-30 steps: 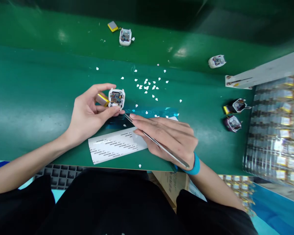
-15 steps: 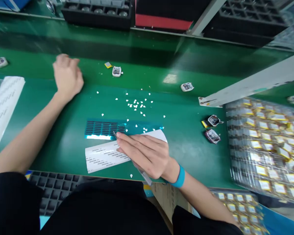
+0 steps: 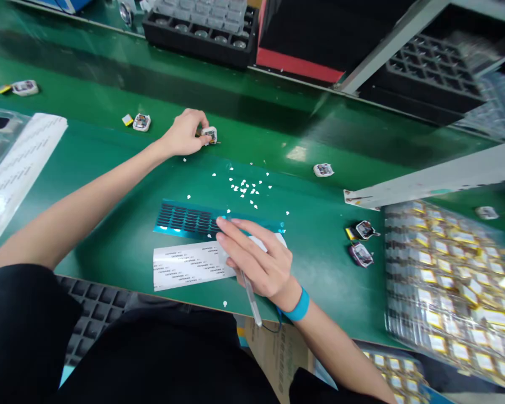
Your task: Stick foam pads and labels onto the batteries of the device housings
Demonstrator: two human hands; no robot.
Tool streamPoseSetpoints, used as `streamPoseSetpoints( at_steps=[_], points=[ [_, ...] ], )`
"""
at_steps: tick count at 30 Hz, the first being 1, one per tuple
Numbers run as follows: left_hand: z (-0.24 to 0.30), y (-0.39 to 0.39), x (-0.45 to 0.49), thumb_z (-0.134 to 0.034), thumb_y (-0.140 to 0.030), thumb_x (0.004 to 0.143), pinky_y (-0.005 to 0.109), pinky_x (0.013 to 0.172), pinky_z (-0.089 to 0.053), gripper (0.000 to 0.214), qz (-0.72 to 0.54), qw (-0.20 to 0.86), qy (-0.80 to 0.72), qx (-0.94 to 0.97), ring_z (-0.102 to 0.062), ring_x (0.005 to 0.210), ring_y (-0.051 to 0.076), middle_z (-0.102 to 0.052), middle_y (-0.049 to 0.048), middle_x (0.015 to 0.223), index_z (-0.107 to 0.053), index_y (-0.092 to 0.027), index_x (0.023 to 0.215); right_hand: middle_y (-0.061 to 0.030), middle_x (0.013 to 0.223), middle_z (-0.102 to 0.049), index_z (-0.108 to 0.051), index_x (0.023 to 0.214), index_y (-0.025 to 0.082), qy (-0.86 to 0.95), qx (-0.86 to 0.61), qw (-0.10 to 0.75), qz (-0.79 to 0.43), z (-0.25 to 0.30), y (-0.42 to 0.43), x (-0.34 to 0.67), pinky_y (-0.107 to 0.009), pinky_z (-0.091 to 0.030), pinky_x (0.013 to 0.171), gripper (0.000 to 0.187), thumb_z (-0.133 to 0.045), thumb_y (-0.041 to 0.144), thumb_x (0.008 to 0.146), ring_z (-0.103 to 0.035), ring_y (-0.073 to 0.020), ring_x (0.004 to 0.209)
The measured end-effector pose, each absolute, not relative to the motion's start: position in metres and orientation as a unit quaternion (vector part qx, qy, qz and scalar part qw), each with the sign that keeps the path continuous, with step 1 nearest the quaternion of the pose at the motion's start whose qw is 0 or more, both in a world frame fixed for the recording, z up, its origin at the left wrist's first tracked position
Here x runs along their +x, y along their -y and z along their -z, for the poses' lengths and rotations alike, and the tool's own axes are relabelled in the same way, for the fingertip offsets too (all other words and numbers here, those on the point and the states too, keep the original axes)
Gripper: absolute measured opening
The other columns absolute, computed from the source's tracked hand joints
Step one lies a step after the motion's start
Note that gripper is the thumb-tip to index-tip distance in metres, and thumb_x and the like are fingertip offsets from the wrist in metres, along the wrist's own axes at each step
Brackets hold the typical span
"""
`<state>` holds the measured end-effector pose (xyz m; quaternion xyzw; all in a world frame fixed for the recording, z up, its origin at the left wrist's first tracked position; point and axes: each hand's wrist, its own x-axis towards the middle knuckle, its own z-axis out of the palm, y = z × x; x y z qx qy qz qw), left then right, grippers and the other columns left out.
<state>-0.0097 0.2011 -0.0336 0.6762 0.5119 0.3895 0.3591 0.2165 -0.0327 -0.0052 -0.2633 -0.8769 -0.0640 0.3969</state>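
Note:
My left hand (image 3: 185,133) reaches far out onto the green belt, its fingers closed round a small white device (image 3: 210,134) with an exposed circuit board. My right hand (image 3: 256,259) rests on a white label strip (image 3: 185,264) near the table's front edge and holds metal tweezers (image 3: 249,297), whose handle sticks out toward me. Just beyond its fingertips lies a blue sheet (image 3: 189,220) with rows of dark pads. A blue band circles the right wrist.
Another white device (image 3: 142,122) with a yellow battery lies left of my left hand, one more (image 3: 323,169) to the right. Two dark devices (image 3: 362,241) sit right of centre. Small white scraps (image 3: 246,188) dot the belt. Clear trays of batteries (image 3: 454,269) fill the right; black trays (image 3: 202,25) stand behind.
My left hand carried the white device from near my body out to the belt, swinging left and then right. The right hand stayed on the label strip with the tweezers. The camera tilted up.

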Motion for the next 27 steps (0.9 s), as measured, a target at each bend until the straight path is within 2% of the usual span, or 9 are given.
streamPoseSetpoints(
  at_steps=[2,4,6,8,11,13,16,19,27],
  points=[
    [0.02,-0.157,-0.005,-0.086,-0.033,0.061,0.048,0.103,-0.048,0.025,-0.432,0.376,-0.508,0.643,-0.067,0.1,0.032,-0.071,0.0054,0.082,-0.063,-0.026,0.069,-0.0147,0.116,-0.08,-0.065,0.131,0.006,0.858,-0.292,0.422,0.027,0.007,0.035,0.216,-0.039,-0.063,0.089,0.035,-0.043,0.012,0.106,-0.073,-0.0238,0.109],
    [0.006,-0.107,0.0,-0.082,-0.037,0.074,0.039,0.084,-0.057,0.023,-0.463,0.441,-0.478,0.602,-0.072,0.083,0.025,-0.076,0.0059,0.087,-0.065,-0.024,0.082,-0.0098,0.102,-0.082,-0.056,0.146,0.01,0.834,-0.331,0.441,0.013,0.009,0.037,0.217,-0.033,-0.059,0.072,0.047,-0.039,0.005,0.102,-0.07,-0.0194,0.082],
    [-0.006,-0.061,0.005,-0.081,-0.031,0.077,0.033,0.066,-0.058,0.023,-0.449,0.543,-0.451,0.548,-0.072,0.066,0.021,-0.078,0.0053,0.084,-0.067,-0.022,0.093,-0.0024,0.084,-0.079,-0.051,0.153,0.016,0.818,-0.367,0.442,0.024,0.008,0.039,0.218,-0.029,-0.049,0.057,0.054,-0.042,0.005,0.101,-0.057,-0.0167,0.059],
    [-0.013,-0.027,0.009,-0.078,-0.025,0.081,0.028,0.054,-0.055,0.027,-0.416,0.582,-0.438,0.545,-0.07,0.055,0.018,-0.077,0.0026,0.075,-0.07,-0.022,0.106,0.0018,0.074,-0.074,-0.051,0.153,0.02,0.812,-0.393,0.431,0.028,0.007,0.038,0.219,-0.029,-0.046,0.053,0.051,-0.049,0.013,0.103,-0.051,-0.0156,0.051],
    [-0.014,-0.002,0.011,-0.074,-0.018,0.083,0.027,0.058,-0.06,0.022,-0.402,0.57,-0.417,0.583,-0.072,0.057,0.016,-0.078,0.0014,0.079,-0.076,-0.022,0.104,0.0036,0.074,-0.072,-0.056,0.147,0.023,0.81,-0.424,0.405,0.007,0.006,0.033,0.218,-0.027,-0.047,0.053,0.042,-0.057,0.029,0.105,-0.054,-0.0131,0.052],
    [-0.011,0.003,0.011,-0.073,-0.015,0.083,0.026,0.061,-0.062,0.02,-0.399,0.55,-0.409,0.609,-0.075,0.062,0.016,-0.08,0.0007,0.083,-0.078,-0.023,0.1,0.0046,0.07,-0.069,-0.061,0.139,0.022,0.816,-0.431,0.384,0.025,0.007,0.03,0.217,-0.026,-0.044,0.05,0.035,-0.059,0.031,0.105,-0.053,-0.0114,0.05],
    [-0.011,0.004,0.01,-0.074,-0.014,0.083,0.026,0.061,-0.064,0.019,-0.394,0.549,-0.412,0.611,-0.076,0.062,0.018,-0.08,0.0006,0.078,-0.08,-0.024,0.099,0.0061,0.063,-0.062,-0.068,0.123,0.02,0.833,-0.414,0.36,0.07,0.013,0.029,0.217,-0.027,-0.041,0.047,0.022,-0.065,0.023,0.101,-0.051,-0.0101,0.048],
    [-0.014,0.005,0.009,-0.075,-0.02,0.085,0.026,0.058,-0.065,0.014,-0.386,0.567,-0.429,0.587,-0.078,0.062,0.02,-0.08,0.0021,0.078,-0.079,-0.023,0.097,0.0063,0.068,-0.067,-0.07,0.111,0.023,0.832,-0.407,0.372,0.058,0.016,0.031,0.217,-0.026,-0.042,0.048,0.016,-0.068,0.016,0.097,-0.055,-0.0089,0.051],
    [-0.011,0.011,0.008,-0.073,-0.021,0.089,0.025,0.058,-0.065,0.013,-0.392,0.52,-0.439,0.619,-0.08,0.065,0.02,-0.081,0.002,0.079,-0.079,-0.022,0.101,0.0043,0.077,-0.075,-0.068,0.112,0.021,0.838,-0.416,0.351,0.027,0.012,0.032,0.212,-0.023,-0.047,0.051,0.01,-0.066,0.02,0.102,-0.062,-0.0078,0.054]
  ],
)
